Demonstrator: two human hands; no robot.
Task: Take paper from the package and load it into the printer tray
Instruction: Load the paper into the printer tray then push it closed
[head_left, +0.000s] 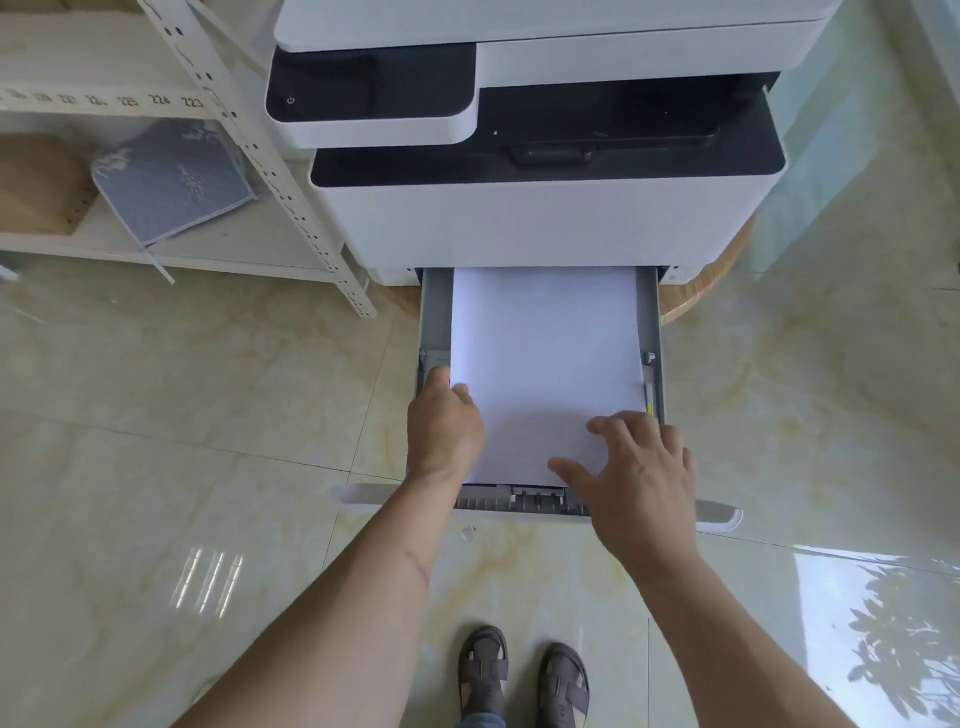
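A white printer (519, 218) stands on a round wooden base with its grey paper tray (652, 322) pulled out over the floor. A stack of white paper (545, 343) lies flat inside the tray. My left hand (445, 426) grips the stack's left edge near the left guide, fingers curled over the side. Spread flat, my right hand (639, 467) rests on the near right corner of the stack. No paper package is in view.
A white metal shelf (291, 192) stands to the left with a grey patterned box (171, 182) and a cardboard box (36, 182). A small paper scrap (467, 533) lies on the glossy tile floor. My sandalled feet (519, 675) stand below the tray's front panel (719, 512).
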